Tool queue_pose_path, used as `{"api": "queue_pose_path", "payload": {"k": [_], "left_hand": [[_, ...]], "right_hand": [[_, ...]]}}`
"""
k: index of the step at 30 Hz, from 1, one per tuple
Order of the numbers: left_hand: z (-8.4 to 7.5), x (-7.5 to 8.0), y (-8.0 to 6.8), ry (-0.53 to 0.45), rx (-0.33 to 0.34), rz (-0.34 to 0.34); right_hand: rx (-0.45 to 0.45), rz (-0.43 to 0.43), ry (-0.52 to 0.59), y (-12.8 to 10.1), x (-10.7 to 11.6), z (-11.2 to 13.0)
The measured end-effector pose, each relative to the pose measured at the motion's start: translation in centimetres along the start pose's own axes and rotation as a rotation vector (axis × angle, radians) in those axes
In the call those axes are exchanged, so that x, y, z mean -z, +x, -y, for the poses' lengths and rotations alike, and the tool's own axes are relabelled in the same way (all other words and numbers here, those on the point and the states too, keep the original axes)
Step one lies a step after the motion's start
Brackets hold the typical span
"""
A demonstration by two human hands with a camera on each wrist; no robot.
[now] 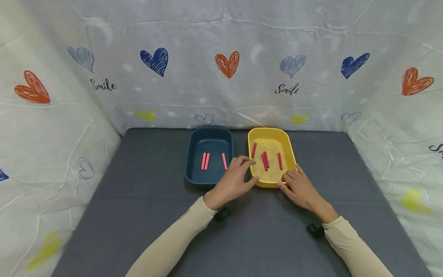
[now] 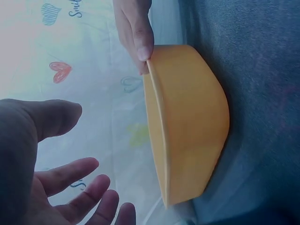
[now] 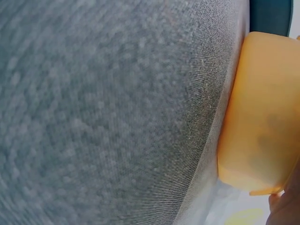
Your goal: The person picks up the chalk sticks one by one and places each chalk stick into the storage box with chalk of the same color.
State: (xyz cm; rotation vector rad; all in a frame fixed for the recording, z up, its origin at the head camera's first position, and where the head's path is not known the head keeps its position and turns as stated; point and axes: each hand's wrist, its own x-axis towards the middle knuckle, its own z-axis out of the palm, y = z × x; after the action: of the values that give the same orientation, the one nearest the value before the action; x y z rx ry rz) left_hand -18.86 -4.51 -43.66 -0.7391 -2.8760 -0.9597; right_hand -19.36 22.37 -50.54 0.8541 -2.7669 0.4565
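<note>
In the right wrist view, right hand cut off.

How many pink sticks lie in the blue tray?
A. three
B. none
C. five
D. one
A: in the head view the blue tray holds three pink sticks, two lying together and one apart to the right; the others lie in the yellow tray.

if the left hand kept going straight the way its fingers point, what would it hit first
Most likely the yellow tray. The left hand lies open, its fingers aimed at the tray's near left corner, and the wrist view shows a small gap before the wall. Past the rim lie the pink sticks.
</note>
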Motion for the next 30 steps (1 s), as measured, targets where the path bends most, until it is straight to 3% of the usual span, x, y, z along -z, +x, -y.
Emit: {"api": "queue_pose_path", "payload": {"k": [5, 11, 19, 30], "left_hand": [[0.8, 0.4, -1.2, 0.004, -0.012, -0.034], [1.7, 1.3, -2.5, 0.032, 0.034, -0.071], [3.1, 2.9, -3.0, 0.053, 0.024, -0.147], [4.7, 3.7, -3.8, 0.098, 0.011, -0.180]], "right_hand": [[-0.022, 0.010, 0.014, -0.4, -0.2, 0.1], [-0.016, 0.007, 0.023, -0.5, -0.3, 0.1], [-0.049, 0.019, 0.047, -0.4, 0.1, -0.3], [-0.044, -0.019, 0.010, -0.3, 0.1, 0.6]]}}
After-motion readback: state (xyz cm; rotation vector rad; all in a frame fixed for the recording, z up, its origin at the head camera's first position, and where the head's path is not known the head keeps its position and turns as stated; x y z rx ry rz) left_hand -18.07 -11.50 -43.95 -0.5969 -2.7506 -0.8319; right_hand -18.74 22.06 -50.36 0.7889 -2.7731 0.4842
